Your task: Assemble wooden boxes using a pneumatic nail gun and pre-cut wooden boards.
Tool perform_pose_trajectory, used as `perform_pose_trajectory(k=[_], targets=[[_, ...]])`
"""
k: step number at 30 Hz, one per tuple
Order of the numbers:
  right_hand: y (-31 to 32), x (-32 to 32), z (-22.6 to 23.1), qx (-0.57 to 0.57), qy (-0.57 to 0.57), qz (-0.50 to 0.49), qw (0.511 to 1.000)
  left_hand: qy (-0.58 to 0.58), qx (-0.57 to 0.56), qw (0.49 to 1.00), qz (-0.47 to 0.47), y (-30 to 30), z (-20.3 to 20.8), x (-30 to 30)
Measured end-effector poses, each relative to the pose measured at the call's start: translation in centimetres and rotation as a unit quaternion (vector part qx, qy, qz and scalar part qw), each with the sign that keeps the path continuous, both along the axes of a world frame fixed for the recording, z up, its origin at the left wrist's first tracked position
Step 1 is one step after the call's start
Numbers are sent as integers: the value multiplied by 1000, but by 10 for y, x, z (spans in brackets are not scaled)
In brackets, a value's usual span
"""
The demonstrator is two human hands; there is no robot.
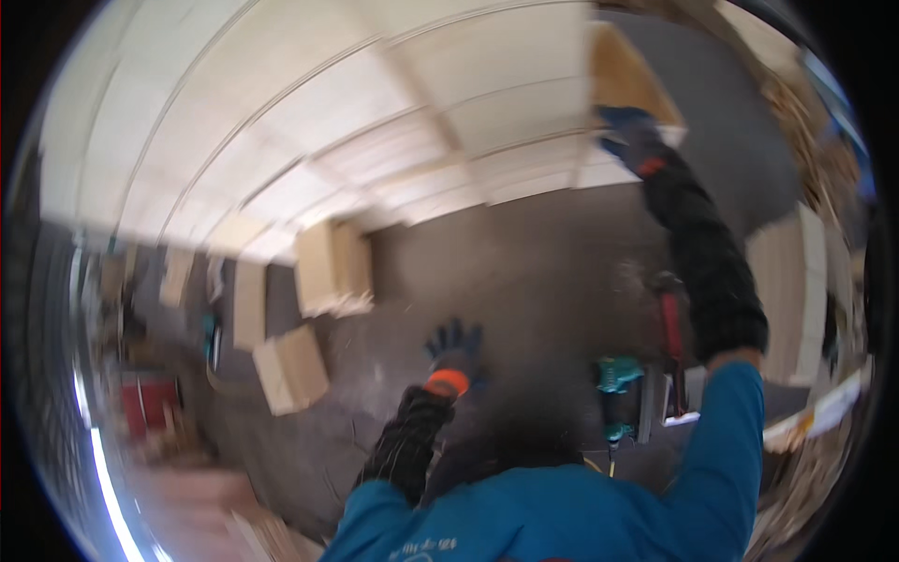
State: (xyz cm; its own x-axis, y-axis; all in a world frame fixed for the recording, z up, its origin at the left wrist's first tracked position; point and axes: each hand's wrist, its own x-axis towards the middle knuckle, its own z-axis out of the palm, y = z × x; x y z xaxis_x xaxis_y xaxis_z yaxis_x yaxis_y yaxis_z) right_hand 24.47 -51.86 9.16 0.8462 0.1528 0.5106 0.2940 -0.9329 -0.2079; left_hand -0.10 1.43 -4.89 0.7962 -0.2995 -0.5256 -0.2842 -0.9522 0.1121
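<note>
**Ana:** The big wooden panel (309, 103) is pale and has grooves in it. It fills the top of the picture, up above the dark floor (524, 262).

**Ben:** Where are the hands?

**Ana:** The right hand (629, 139) is in a blue glove. It reaches up to the right end of the panel and sits on the edge there. The picture is blurry, so I cannot tell if the fingers are curled around the wood or just pressed on it.

**Ben:** And the other one?

**Ana:** The left hand (455, 345) has a blue glove with an orange cuff. It hangs in the air well below the panel, over the floor. Its fingers are spread wide and it holds nothing.

**Ben:** What else is under the panel?

**Ana:** Some small wood blocks (332, 267) lie on the floor below its left part. A green power tool (616, 393) sits far below its right end, near the right arm.
</note>
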Motion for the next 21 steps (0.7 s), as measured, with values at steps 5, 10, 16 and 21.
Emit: perform_pose_trajectory(k=[5, 10, 16, 21], targets=[[39, -79, 19, 59, 18, -70, 996, 76, -2, 995, 66, 13, 55, 10], [104, -215, -24, 177, 136, -79, 971, 67, -18, 995, 75, 27, 61, 6], [176, -391, -67, 221, 240, -121, 937, 25, -84, 995, 46, 59, 24, -13], [263, -493, -88, 387, 316, -130, 857, -337, -285, 864, 242, 223, 110, -49]])
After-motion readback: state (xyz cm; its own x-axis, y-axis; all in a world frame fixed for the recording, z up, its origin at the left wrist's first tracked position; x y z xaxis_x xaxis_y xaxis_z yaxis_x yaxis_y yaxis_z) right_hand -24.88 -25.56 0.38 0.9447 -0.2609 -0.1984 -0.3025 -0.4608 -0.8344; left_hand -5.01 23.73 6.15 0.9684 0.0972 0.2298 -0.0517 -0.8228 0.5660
